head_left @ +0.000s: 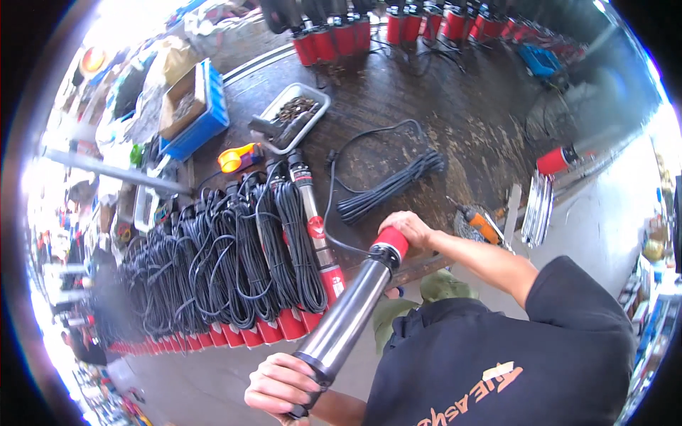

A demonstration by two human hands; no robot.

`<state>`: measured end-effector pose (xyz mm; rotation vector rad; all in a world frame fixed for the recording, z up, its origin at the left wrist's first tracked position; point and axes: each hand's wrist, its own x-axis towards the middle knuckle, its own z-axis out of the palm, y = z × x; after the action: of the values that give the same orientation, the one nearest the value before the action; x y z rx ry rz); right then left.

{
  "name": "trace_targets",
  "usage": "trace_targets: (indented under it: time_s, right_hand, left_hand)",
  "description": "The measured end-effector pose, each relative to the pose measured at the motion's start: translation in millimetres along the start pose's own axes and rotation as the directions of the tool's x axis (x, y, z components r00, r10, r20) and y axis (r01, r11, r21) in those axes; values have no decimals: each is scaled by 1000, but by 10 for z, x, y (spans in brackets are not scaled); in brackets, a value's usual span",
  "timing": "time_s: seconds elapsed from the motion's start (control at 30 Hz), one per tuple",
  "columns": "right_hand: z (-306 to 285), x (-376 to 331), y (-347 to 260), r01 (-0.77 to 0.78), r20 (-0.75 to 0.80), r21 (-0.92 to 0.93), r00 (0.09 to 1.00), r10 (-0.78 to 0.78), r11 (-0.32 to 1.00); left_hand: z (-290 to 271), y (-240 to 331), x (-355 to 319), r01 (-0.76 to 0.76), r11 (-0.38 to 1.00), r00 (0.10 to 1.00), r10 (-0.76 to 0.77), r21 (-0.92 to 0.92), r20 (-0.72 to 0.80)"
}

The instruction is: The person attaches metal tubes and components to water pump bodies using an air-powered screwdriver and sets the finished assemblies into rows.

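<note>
A submersible pump (348,312), a long shiny steel cylinder with a red end and black collars, slants across in front of me, over the table's near edge. My left hand (284,385) is wrapped around its lower black end. The fingers of my right hand (408,228) close over the red cap at its upper end. From the black collar by that cap, a dark cable runs to a bundled black cable (391,186) lying on the worn dark table (483,135).
Left of the pump stands a row of similar pumps with coiled black cables (241,263). Behind them are a white tray of small metal parts (323,106), a blue bin (213,106) and a yellow-orange tape roll (231,160). An orange-handled tool (482,226) lies at right; red-ended pumps (344,39) line the far edge.
</note>
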<state>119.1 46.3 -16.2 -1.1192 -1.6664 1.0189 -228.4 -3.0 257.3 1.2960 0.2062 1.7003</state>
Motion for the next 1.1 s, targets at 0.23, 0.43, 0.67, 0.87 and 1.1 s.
trace_targets:
  time_s: [0.23,0.43,0.67,0.87,1.1]
  right_hand:
    - [669,-394,98,-176,-218,957,99,971,232]
    - [508,-304,33,1,390,872,603,696,-490]
    - [323,-695,-817,-283,489,872,457,744,-399]
    - [243,-1218,-1238,-327,610,789,317,726,-520]
    - [-2101,-2147,-671,-556,-610,-427,759,226,714]
  left_hand:
    - [282,111,-208,-13,996,999,16,83,-38]
    - [1295,244,-97,30,984,823,-126,178,555]
    - [2203,132,-399,-85,979,739,-64,186,671]
    - [2664,21,-473,15,972,686,-181,235,705]
    - [2855,3,-469,115,954,638,-285,277,716]
